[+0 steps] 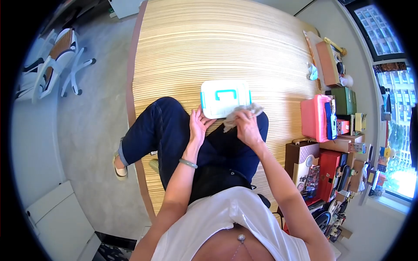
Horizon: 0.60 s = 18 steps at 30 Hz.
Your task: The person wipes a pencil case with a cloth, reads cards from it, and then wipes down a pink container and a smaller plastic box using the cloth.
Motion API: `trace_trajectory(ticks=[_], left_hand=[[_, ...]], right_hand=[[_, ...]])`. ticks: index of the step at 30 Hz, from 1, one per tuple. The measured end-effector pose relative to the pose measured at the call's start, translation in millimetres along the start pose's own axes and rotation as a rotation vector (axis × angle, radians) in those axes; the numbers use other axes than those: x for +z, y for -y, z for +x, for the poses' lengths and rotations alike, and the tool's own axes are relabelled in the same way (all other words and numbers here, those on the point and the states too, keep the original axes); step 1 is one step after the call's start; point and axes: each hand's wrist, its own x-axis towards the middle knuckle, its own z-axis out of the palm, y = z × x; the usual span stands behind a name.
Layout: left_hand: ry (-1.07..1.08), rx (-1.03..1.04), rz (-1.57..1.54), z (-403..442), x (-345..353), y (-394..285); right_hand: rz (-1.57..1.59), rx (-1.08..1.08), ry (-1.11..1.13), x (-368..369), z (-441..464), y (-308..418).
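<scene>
A white plastic storage box point(217, 104) with a blue handle and blue side latches lies in front of me, its lid closed. My left hand point(199, 126) holds it at the near left corner, thumb along the side and fingers by the near edge. In my right hand point(247, 127) is a crumpled greyish cloth point(254, 108), bunched under the fingers and pressed against the box's near right corner. The cloth hides that corner.
I sit on a bed-like platform with a bamboo mat point(209, 43). Along its right side stand a pink bin point(312, 117), a green box point(344, 100), a red box point(328, 174) and other clutter. A white chair point(61, 61) is on the floor at left.
</scene>
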Motion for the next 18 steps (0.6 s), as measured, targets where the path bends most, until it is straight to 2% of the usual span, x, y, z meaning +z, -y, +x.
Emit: trace_trajectory(ticks=[1,2,4,5,6,8,9,10,12,14,16,18], left_hand=[[0.015,-0.004,0.013,0,2,-1],[0.030,-0.007,0.027,0,2,-1],[0.018,-0.003,0.037,-2,3,1],[0.008,0.004,0.051,-1,1,2],[0.006,0.007,0.054,0,-6,4],[0.015,-0.017,0.161,7,-15,11],[0.001,0.006,-0.001,2,0,6],[0.002,0.005,-0.003,3,-2,8],[-0.096,-0.114,0.004,4,-10,7],[-0.122,-0.059,-0.042,5,-7,8],[0.006,-0.054,0.045,4,-7,9],[0.050,-0.025,-0.014,-3,6,2]], right_hand=[[0.056,0.110,-0.066,-1,-1,-1],[0.055,0.109,-0.064,0,1,0],[0.057,0.348,-0.198,7,10,3],[0.035,0.396,-0.244,14,13,8],[0.125,0.305,-0.283,20,17,12],[0.338,0.085,-0.205,33,24,30],[0.413,0.038,-0.188,41,31,45],[0.488,-0.011,-0.169,47,38,57],[0.481,0.011,-0.217,57,58,62],[0.436,-0.011,-0.290,64,82,53],[0.441,0.014,-0.312,70,106,36],[0.317,0.066,-0.367,68,125,23]])
